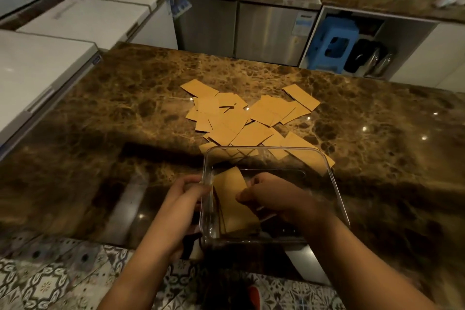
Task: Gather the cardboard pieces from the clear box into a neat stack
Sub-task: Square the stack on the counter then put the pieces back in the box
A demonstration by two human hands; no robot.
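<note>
Head view: the right hand [270,197] is inside the clear box [334,184], fingers curled round a bunch of cards [232,199] standing on edge. The left hand [185,192] grips the box's left wall. More cards [241,118] lie scattered on the marble counter [113,98] just beyond the box.

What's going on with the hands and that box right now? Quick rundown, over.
Left hand grips clear box wall. Right hand pinches cardboard pieces inside. Loose pile on counter behind, unstacked.
</note>
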